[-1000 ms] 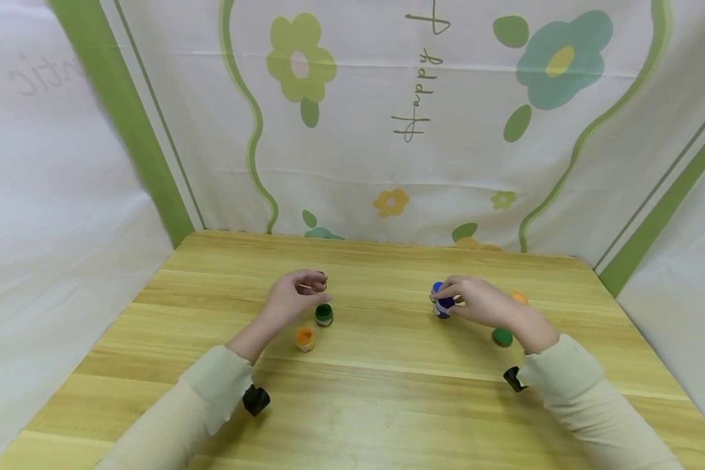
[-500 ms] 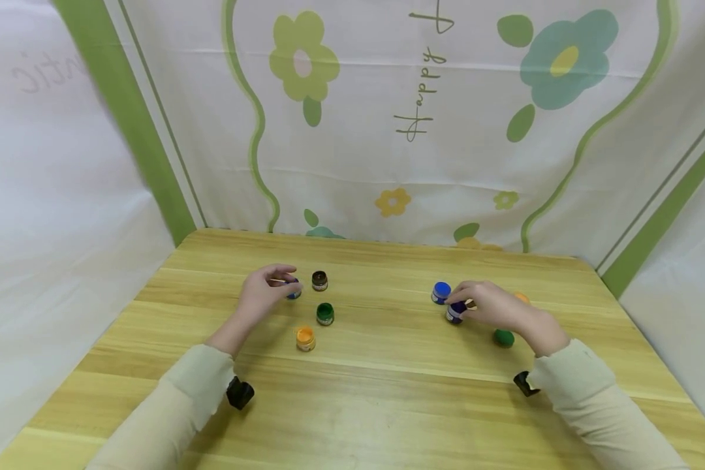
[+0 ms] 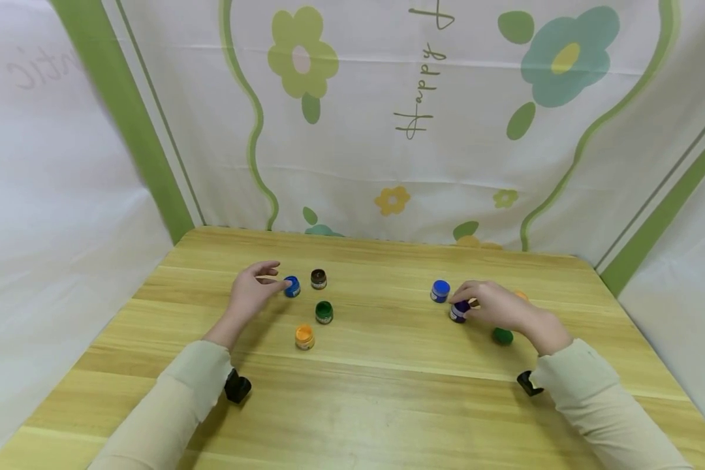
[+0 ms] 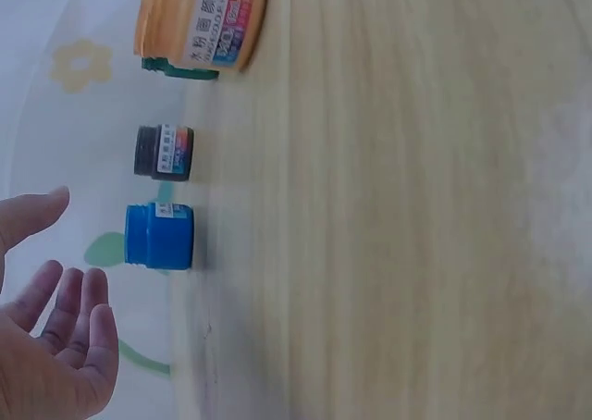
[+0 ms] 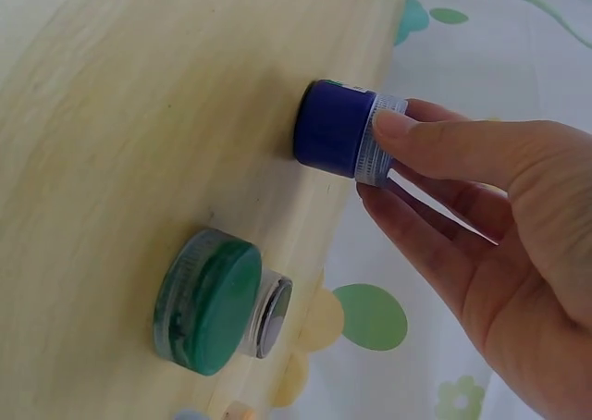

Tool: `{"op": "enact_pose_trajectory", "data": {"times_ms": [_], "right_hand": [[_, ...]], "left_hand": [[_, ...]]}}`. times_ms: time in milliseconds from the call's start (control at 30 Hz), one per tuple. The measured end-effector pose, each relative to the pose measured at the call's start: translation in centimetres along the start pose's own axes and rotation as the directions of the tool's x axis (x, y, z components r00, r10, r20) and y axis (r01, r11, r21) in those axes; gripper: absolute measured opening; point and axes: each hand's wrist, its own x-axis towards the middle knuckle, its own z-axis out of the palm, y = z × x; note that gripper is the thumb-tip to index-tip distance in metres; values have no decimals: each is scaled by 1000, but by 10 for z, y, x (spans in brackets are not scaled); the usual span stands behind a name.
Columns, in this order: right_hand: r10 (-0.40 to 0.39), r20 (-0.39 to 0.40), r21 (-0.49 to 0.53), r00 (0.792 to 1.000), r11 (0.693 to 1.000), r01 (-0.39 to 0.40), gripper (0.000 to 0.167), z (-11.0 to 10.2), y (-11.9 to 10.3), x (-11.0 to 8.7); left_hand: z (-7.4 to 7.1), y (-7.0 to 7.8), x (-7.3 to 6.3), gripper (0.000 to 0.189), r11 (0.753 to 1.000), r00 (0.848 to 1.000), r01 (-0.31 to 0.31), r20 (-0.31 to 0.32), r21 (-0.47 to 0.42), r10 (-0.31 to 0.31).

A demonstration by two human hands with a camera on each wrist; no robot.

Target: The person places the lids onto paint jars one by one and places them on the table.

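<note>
My left hand [image 3: 251, 287], fingers loosely bent, is just left of an open blue paint jar [image 3: 292, 286]. The left wrist view shows a gap between its fingers and that blue jar [image 4: 159, 237]. Near it stand a dark brown paint jar [image 3: 318, 279], a green one [image 3: 324, 313] and an orange one [image 3: 304, 337], all uncapped. On the right, my right hand [image 3: 493, 305] pinches the clear ribbed lid of a dark blue paint jar [image 5: 333, 129] between thumb and fingers. This jar is upright on or close above the table. Another blue jar [image 3: 440, 291] stands just left of it.
A green lid [image 5: 217, 304] lies on the table by the right wrist, with a clear-rimmed lid [image 5: 271, 314] beside it. Something orange [image 3: 522, 296] is partly hidden behind the right hand. A printed curtain [image 3: 352, 130] hangs behind the wooden table [image 3: 376, 391].
My left hand has drawn back leftward from beside the brown jar, and the blue jar has come into view uncovered. My right hand has shifted the dark blue jar rightward, apart from the other blue jar.
</note>
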Motion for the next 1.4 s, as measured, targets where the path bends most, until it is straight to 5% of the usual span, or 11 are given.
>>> {"op": "enact_pose_trajectory", "data": {"times_ms": [633, 1000, 1400], "right_hand": [[0, -12, -3, 1000, 1000, 0, 32, 1, -1, -2], [137, 9, 62, 991, 989, -137, 29, -9, -2, -11], [173, -26, 48, 985, 984, -172, 31, -18, 5, -37]], "left_hand": [[11, -7, 15, 70, 994, 989, 56, 133, 92, -68], [18, -8, 19, 65, 989, 985, 62, 152, 135, -82], [17, -9, 22, 61, 987, 976, 76, 191, 143, -103]]}}
